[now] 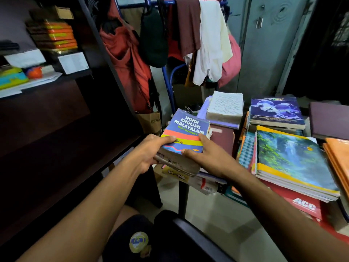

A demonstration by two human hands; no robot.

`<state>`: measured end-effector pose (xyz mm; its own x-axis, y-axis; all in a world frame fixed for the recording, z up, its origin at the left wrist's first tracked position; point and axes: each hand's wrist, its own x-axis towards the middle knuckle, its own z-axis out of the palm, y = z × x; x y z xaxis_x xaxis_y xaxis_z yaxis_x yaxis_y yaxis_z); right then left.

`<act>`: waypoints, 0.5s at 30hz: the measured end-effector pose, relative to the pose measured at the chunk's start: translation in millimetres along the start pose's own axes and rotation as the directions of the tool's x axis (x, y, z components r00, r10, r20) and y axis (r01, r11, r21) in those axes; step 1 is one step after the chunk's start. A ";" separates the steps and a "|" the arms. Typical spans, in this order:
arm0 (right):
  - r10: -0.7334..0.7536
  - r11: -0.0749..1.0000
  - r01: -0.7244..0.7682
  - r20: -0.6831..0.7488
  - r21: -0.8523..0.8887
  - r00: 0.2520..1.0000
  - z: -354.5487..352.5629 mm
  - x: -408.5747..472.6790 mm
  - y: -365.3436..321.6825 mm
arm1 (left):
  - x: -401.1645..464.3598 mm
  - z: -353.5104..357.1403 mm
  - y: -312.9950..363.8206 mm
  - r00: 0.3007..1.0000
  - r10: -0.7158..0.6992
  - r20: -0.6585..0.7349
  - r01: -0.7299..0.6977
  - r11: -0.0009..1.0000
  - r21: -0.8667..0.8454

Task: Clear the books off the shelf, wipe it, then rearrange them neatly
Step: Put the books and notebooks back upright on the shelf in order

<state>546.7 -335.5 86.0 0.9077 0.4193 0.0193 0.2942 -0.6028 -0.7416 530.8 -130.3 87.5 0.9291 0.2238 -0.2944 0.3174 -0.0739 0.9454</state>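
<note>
You are in a dim room with a grey metal cupboard (268,44) at the back and a blue clothes rack (170,76) hung with red, black, brown and cream garments. On your left stands the dark brown wooden bookshelf (62,118); its lower shelf is bare, while the upper shelf carries one stack of orange and yellow books (54,35). On your right, the desk (184,195) is heaped with books in several piles. Three covers stand out: one green waterfall notebook (290,157), one purple jellyfish book (275,110) and one coverless book with bare printed pages (225,106).

Both your hands hold one small stack at the desk's left edge, topped by the blue Hindi-English-Malayalam dictionary (186,131). Your left hand (149,156) grips the stack's left side, thumb curled over the cover. Your right hand (209,157) holds the near right corner, with its fingers (204,138) spread, thumb and forefinger on the cover.
</note>
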 end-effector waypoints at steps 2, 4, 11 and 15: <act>-0.040 0.999 0.040 0.005 0.036 0.999 11.5 2.5 -10.5 | -6.4 -17.6 -9.9 0.994 0.023 -0.105 -0.033 0.995 -0.089; -0.112 0.991 0.112 -0.006 0.077 0.994 34.0 9.2 -32.9 | -16.3 -47.4 -19.7 0.978 0.053 -0.202 -0.092 0.978 -0.189; -0.322 0.946 0.316 0.084 0.077 0.943 141.1 58.5 -128.9 | -52.0 -175.7 -56.2 0.888 0.066 -0.456 -0.274 0.871 -0.408; -0.429 0.901 0.433 0.192 0.026 0.883 211.0 102.9 -183.8 | -48.5 -243.0 -73.5 0.840 0.097 -0.533 -0.346 0.853 -0.390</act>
<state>522.8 -38.3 82.9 0.6172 0.7593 0.2063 0.6500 -0.3443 -0.6774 416.3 100.4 66.2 0.7105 0.6990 -0.0811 -0.1247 0.2385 0.9631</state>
